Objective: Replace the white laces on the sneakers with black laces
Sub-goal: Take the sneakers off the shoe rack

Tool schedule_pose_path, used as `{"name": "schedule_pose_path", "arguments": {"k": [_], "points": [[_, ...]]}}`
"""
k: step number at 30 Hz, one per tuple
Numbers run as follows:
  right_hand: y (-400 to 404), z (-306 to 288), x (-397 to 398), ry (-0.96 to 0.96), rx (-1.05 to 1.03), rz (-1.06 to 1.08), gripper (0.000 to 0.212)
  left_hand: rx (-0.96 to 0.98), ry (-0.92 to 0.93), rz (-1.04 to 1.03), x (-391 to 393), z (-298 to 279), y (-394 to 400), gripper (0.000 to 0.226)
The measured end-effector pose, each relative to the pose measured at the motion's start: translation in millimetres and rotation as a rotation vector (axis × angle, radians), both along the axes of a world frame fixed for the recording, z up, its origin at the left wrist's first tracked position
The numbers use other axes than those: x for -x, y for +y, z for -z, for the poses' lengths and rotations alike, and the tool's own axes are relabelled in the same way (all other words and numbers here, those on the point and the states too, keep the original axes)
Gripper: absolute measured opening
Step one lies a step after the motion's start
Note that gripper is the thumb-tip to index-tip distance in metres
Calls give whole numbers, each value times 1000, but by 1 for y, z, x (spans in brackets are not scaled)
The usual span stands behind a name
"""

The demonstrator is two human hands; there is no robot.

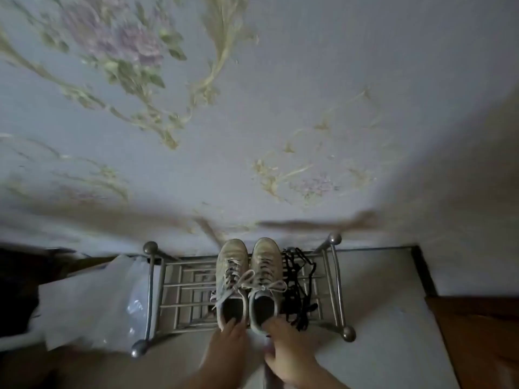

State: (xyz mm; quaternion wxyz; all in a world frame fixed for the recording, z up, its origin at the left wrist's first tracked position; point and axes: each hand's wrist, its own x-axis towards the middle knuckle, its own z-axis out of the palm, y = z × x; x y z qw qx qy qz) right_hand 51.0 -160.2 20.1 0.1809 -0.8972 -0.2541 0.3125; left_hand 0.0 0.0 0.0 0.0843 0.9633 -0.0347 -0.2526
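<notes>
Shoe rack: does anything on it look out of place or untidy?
Mostly tidy. The two sneakers stand side by side on the metal rack, white laces still tied. Only the black laces look untidy: a loose tangle over the bars, right of the shoes. The left hand and right hand reach the heels.

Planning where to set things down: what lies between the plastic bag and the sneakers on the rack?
Only bare rack bars, per the head view.

A pale wall (309,94) papered with faded purple flowers and green stems fills the far side. Against it stands a metal rack (335,284) on light floor (387,327). Dim light; brown wood (477,332) lies near right.
</notes>
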Motion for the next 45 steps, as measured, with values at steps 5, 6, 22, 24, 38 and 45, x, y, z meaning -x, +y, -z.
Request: {"name": "schedule_pose_path", "arguments": {"k": [5,6,22,24,38,45], "points": [[17,18,-1,130,134,-99,40,17,286,-153,16,30,-13,99],[21,20,0,132,148,-104,41,-6,272,-153,18,29,-11,105],[27,36,-2,-151,97,-7,30,-246,215,8,-20,0,-13,34],[19,27,-3,-152,59,-12,23,-227,172,28,-23,-18,-16,36],[35,-37,124,-281,103,100,16,44,56,58,96,-76,24,31],[43,-58,245,-238,39,73,12,88,68,37,221,-73,35,28]]}}
